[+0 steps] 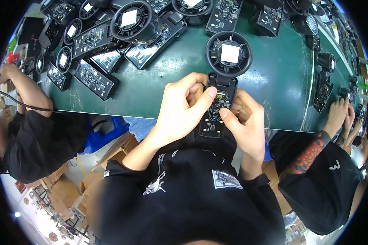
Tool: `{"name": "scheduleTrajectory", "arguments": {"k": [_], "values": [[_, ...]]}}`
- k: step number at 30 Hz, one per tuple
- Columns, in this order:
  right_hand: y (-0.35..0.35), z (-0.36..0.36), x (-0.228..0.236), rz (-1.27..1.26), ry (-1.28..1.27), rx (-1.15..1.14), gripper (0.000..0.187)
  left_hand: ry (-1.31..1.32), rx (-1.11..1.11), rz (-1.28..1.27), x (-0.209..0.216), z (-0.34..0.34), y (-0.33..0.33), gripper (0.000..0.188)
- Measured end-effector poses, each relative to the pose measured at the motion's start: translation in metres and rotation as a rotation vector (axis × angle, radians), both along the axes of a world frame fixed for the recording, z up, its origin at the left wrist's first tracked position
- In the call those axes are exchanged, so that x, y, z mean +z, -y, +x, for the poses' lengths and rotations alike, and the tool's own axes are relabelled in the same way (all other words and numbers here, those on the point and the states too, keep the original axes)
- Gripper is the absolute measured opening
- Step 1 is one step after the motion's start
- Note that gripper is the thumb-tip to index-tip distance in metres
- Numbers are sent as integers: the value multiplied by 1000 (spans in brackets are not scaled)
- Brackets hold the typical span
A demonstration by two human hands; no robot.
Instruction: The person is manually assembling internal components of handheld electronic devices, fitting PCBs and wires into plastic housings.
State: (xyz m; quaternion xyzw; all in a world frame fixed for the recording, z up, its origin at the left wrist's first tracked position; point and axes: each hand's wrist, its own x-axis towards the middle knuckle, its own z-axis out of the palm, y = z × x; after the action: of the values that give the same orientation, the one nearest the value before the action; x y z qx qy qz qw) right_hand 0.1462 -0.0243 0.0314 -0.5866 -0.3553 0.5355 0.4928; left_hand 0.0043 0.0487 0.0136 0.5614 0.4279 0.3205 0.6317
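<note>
A black handheld fan [211, 127] is held upright in front of me at the table's near edge. Its handle is uncovered, showing a black circuit board with a small lit yellowish display. The round fan head [247, 53], with a white square at its centre, points away from me over the table. My left hand [180, 108] grips the handle's left side, its thumb on the board near the display. From the right, my right hand [249, 124] holds the handle, thumb tip on the board's edge. Fingers behind the handle are partly hidden.
The green table [151, 87] carries a pile of similar fans [96, 77] at the far left and more at the far right. Co-workers sit on both sides; one has a tattooed forearm [308, 157]. A blue stool [98, 136] and cardboard boxes [65, 192] stand below.
</note>
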Motion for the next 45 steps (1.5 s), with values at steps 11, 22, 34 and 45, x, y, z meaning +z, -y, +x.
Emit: {"name": "scheduleTrajectory", "arguments": {"k": [11,22,34,45], "values": [[0,2,5,97,37,137,67,8,43,-54,9,-2,0,17],[4,-6,1,-99,-386,173,87,61,84,-87,9,-7,-3,21],[4,-7,-1,-77,-398,159,84,112,61,-71,10,-8,-1,26],[1,-10,-2,-81,-403,113,67,105,78,-93,11,-6,-2,21]]}}
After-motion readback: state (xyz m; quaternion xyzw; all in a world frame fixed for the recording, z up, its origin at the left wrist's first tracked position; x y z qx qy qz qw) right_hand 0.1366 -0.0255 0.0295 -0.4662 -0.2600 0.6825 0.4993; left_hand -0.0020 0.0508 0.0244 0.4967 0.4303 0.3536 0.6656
